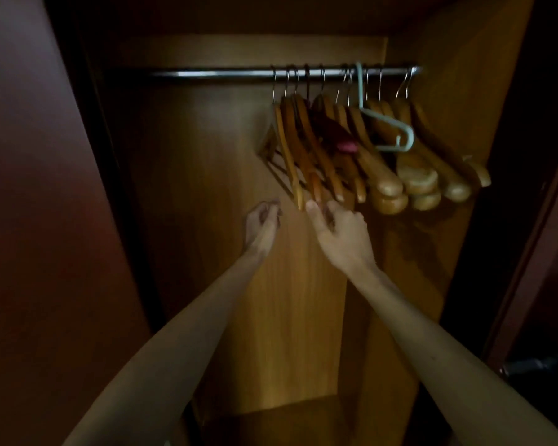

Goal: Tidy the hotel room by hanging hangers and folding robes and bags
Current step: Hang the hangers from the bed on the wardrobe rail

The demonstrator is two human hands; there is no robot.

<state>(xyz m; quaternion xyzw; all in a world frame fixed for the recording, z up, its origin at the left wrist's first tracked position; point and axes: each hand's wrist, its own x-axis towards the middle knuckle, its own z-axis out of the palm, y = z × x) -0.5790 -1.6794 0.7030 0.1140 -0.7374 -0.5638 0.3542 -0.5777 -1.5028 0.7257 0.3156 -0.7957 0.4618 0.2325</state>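
Note:
Several wooden hangers (361, 146) hang bunched on the right half of a metal rail (213, 73) inside a dim wooden wardrobe. A pale green plastic hanger (384, 123) hangs among them, and a dark red one (332, 130) sits in the middle of the bunch. My right hand (339, 233) reaches up under the leftmost hangers, thumb and fingertips touching the lower end of one wooden hanger (314, 185). My left hand (261, 223) is just left of the bunch, fingers curled with nothing in them, not touching the hangers.
The wardrobe's back panel (207, 188) is lit wood. A dark red door (29, 220) stands at the left and a door edge (535, 220) at the right. The rail's left half carries nothing. A lower shelf edge (271, 410) shows near the bottom.

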